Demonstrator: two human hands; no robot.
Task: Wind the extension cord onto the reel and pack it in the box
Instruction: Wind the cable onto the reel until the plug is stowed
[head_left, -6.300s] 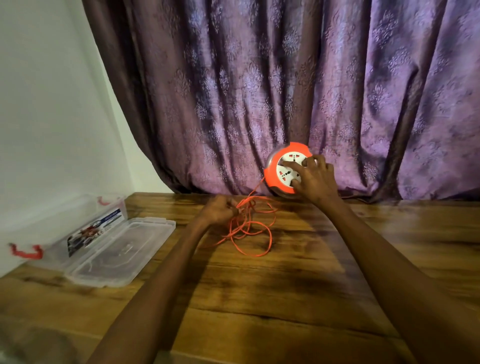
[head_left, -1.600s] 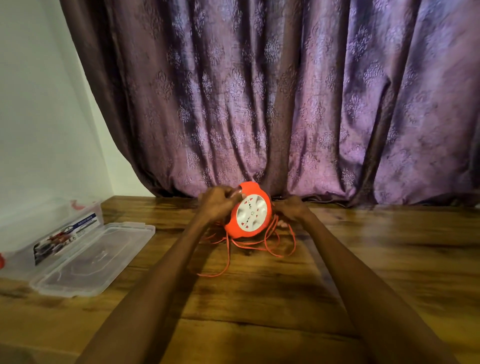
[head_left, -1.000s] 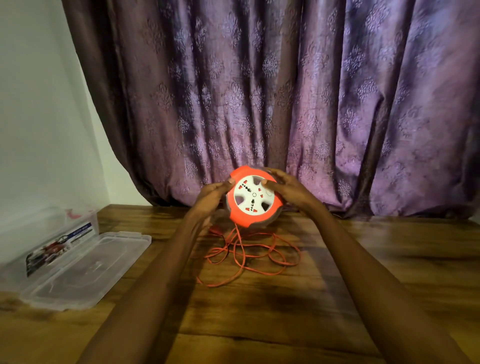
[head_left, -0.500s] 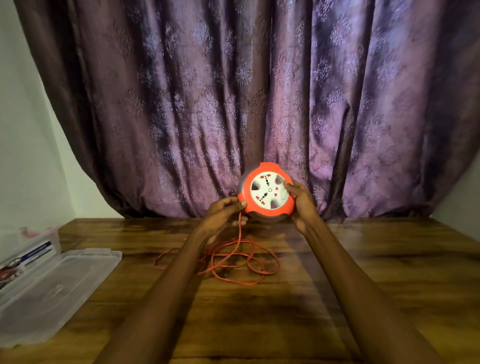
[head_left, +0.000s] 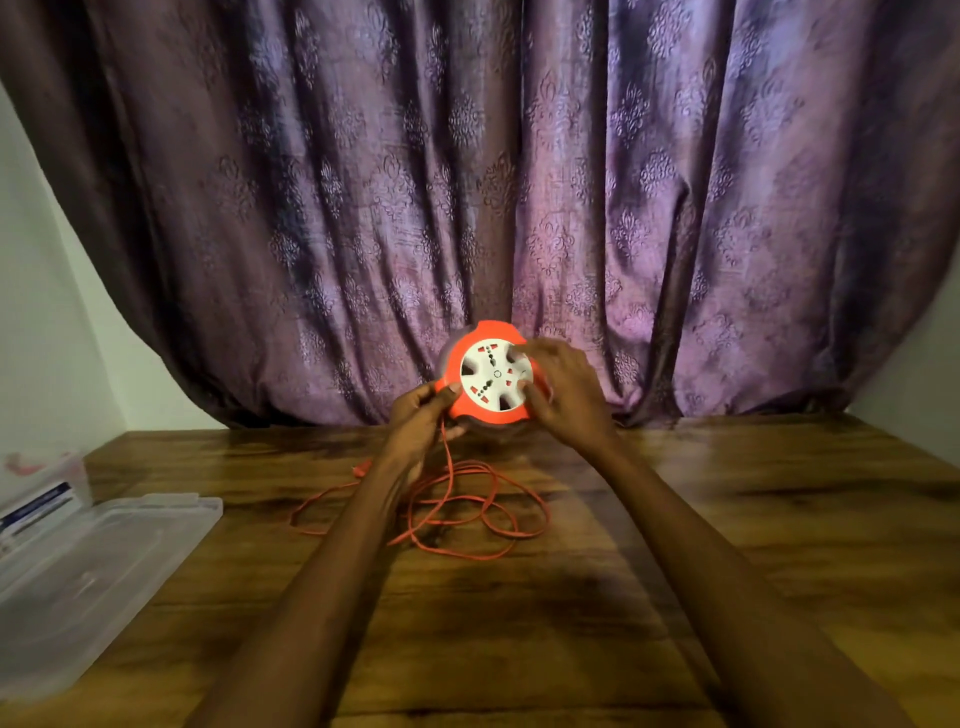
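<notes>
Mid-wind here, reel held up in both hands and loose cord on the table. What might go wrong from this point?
1. The thin orange cord lies in overlapping loops on the wooden table; pulled in fast, they may knot before reaching the round orange-and-white reel.
2. The left hand holds the reel's rim beside the hanging cord, so a finger could get pinched while the right hand turns the face.

No readable text anywhere. The box (head_left: 44, 499) at the left edge has a blue-and-white label, print too blurred to read. The reel (head_left: 491, 375) face shows only red and dark socket marks and a small centre circle, no letters or numbers.
</notes>
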